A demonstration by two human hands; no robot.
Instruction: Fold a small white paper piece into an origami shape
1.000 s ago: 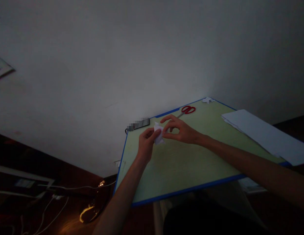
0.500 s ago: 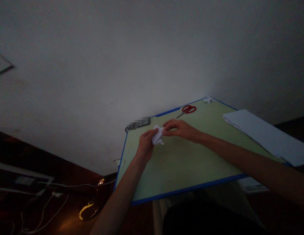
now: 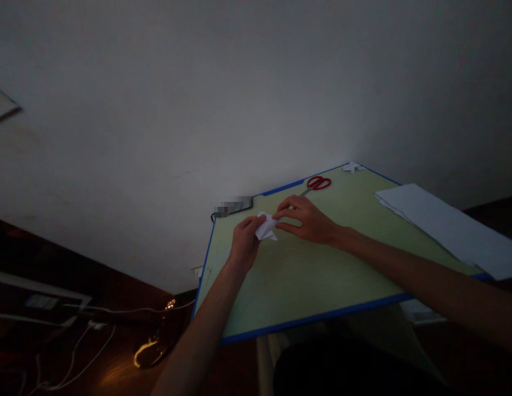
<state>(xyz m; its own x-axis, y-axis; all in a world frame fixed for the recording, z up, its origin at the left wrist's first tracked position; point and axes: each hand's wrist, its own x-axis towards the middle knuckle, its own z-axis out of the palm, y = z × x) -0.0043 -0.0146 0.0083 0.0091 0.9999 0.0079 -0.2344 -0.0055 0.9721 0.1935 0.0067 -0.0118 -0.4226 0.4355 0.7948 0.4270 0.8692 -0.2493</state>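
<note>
A small piece of folded white paper (image 3: 266, 229) with pointed corners is pinched in my left hand (image 3: 245, 240), thumb on top, above the left part of the table. My right hand (image 3: 307, 219) is at the paper's right side. Its index fingertip reaches the paper's edge, or very close to it, while the thumb stands apart below. Behind my right hand lie red-handled scissors (image 3: 319, 183), their blades partly hidden by it.
The pale green table (image 3: 321, 280) has a blue edge and stands against the wall. A partly blurred dark object (image 3: 241, 204) lies at its back left. White folded paper (image 3: 352, 167) sits in the far corner; large white sheets (image 3: 441, 225) overhang the right side. Cables (image 3: 74, 352) run at lower left.
My right thumb and index finger have parted, and the hand has shifted slightly, now covering part of the scissors' blades. My left hand keeps its grip on the paper.
</note>
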